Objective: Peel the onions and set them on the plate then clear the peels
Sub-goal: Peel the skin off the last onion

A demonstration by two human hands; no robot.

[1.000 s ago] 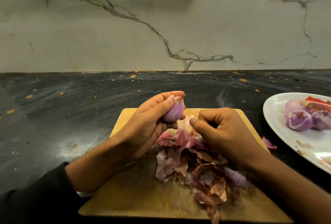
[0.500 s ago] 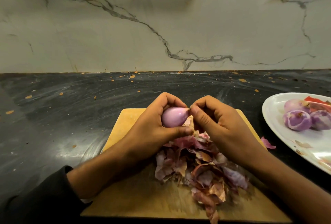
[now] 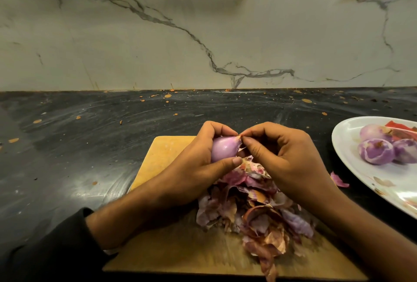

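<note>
The left hand (image 3: 191,169) cups a small purple onion (image 3: 223,147) above the far end of the wooden cutting board (image 3: 162,157), its fingers curled round the bulb. The right hand (image 3: 291,160) meets it at the tip, thumb and forefinger pinched together on a scrap of skin there. Under both hands a heap of peels (image 3: 255,209) lies on the board. To the right on the dark bench (image 3: 90,146), a white plate (image 3: 352,164) holds peeled onions (image 3: 375,151); one loose peel (image 3: 338,180) lies beside its rim.
</note>
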